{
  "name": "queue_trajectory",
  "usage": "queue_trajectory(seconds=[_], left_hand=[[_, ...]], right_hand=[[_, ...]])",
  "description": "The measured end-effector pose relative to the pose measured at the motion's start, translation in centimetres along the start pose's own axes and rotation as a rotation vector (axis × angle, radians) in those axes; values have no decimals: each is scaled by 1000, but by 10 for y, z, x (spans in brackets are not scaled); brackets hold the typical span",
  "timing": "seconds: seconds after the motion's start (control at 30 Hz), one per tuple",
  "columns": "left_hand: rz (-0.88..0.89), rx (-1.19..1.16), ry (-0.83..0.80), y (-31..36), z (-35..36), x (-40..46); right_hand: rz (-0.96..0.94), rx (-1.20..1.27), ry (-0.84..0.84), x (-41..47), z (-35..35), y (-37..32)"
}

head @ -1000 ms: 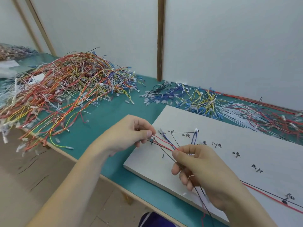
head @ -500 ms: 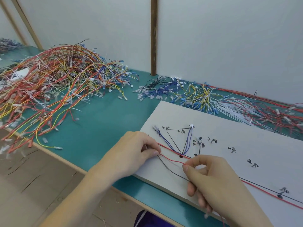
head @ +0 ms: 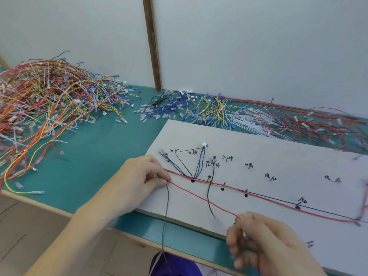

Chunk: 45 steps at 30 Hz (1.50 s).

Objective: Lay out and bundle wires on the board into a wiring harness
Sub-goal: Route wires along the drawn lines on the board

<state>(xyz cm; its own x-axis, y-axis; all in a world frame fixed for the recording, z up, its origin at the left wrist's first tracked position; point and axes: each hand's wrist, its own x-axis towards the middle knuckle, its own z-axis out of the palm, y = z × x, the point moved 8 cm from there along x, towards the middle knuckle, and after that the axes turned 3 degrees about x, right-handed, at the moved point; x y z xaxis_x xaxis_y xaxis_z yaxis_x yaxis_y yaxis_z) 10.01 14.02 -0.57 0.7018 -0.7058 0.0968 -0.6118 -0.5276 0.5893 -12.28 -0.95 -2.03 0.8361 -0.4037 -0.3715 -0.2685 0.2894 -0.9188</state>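
Nearest, at the front edge of the worktop, the right hand is blurred; its fingers are curled and pinch the end of a red wire just off the board's front edge. That wire runs up and left across the board to the left hand, which rests on the board's left front corner with thumb and forefinger pressed together on the wires there. A dark wire hangs from that pinch over the front edge of the worktop. Another long red wire lies along a drawn black line toward the board's right edge. A black wire with a white plug end curves down near the board's front edge. Blue wires fan up from a black dot to a white connector, beside handwritten marks. Farther back, loose wires lie along the worktop's far edge, and a large tangled heap of wires fills its far left corner.
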Motion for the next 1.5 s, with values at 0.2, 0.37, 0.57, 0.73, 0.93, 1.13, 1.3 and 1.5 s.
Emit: queue_trajectory(seconds=[0.2,0.37,0.57,0.73,0.93,1.13,1.3,1.5], left_hand=[[15,-9,-57,6,0,5],[7,113,-118,14,-5,14],[40,326,-241,31,-4,26],[73,405,-371,40,-1,36],[242,248,-229,80,6,49],[362,18,-289,113,62,53],[305,-81,-135,92,58,53],[285,-88,-77,87,55,50]], right_hand=[[-4,308,34,-1,-26,-6],[-294,-364,265,-3,-58,-33],[-372,-622,288,15,-67,-56],[-300,-769,346,33,-77,-58],[-267,-773,358,44,-79,-58],[-258,-780,361,49,-82,-60],[-233,-816,344,54,-83,-65],[-203,-856,324,61,-80,-71]])
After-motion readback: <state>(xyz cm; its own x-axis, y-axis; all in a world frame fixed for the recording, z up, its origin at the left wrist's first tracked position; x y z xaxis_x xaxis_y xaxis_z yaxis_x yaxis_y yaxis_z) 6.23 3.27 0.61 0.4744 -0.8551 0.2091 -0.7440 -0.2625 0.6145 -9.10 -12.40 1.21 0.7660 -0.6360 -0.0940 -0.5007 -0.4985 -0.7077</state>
